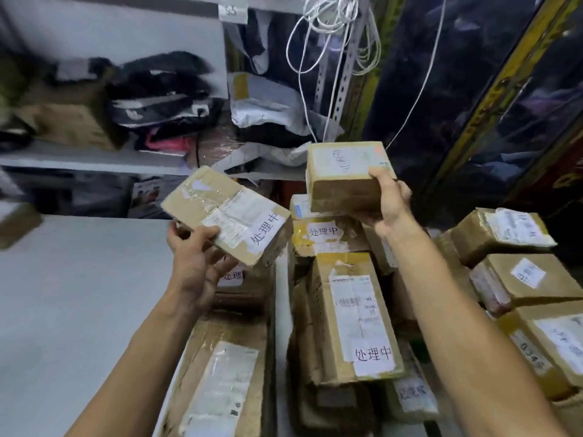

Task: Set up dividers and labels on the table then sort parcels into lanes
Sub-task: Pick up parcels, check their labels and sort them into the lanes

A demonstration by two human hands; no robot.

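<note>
Nearest the camera, a long cardboard parcel (pixel 220 383) with a white shipping label lies at the bottom edge, beside the bare white desk (pixel 79 310) on the left. Just right of it, a tall parcel (pixel 353 316) with a barcode label and a handwritten sticker rests on top of a heap of other boxes. At the far right, three more labelled cartons (pixel 530 279) sit stacked against each other.

Above these, both arms reach forward. The left hand (pixel 195 263) grips a flat taped parcel (pixel 227 212) from below, thumb curled over its near edge, fingers underneath; the parcel is tilted and held in the air above the pile, its handwritten sticker facing up. The right hand (pixel 389 200) holds a smaller brown box (pixel 347 175) higher up, thumb pressed on its top face and fingers wrapped under it, clear of the stack. Directly below that box lies a yellow-taped parcel (pixel 325 234) with the same kind of sticker.

Further back, a metal shelf (pixel 94 159) carries a cardboard carton (pixel 75 121), dark bundled bags (pixel 164 89) and grey plastic mailers (pixel 268 108). White cables (pixel 334 26) hang coiled from the shelf post.
</note>
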